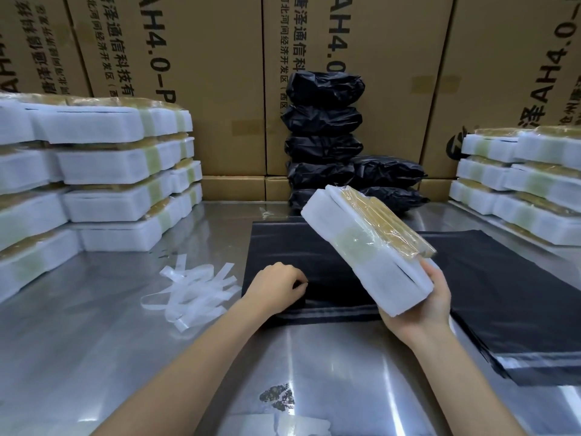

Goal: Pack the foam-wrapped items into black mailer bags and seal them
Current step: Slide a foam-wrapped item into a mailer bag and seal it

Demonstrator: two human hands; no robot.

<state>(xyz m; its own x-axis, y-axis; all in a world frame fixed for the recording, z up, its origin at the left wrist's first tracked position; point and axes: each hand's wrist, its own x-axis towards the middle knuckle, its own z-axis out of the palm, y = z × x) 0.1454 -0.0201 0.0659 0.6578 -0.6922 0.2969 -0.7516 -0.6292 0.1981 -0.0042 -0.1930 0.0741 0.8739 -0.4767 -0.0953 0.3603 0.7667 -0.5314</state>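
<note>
- Two bare hands at work: the right hand (423,305) grips a white foam-wrapped item with yellowish tape (367,247), tilted, above the flat black plastic mailer bag (283,243) on the shiny metal table (94,325).
- The left hand (278,286) has its fingers curled, pinching the bag's near edge.
- Brown cardboard boxes (204,89) behind read "AH4.0-P" plus Chinese print.
- Sealed black bags (323,121) stacked against them.

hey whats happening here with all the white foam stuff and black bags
A person is packing at a metal table. The right hand holds a foam-wrapped item tilted above a flat black mailer bag, while the left hand pinches that bag's near edge. Unpacked foam items are stacked at left and right, filled black bags are piled at the back, and peeled strips lie beside the bag.
</note>
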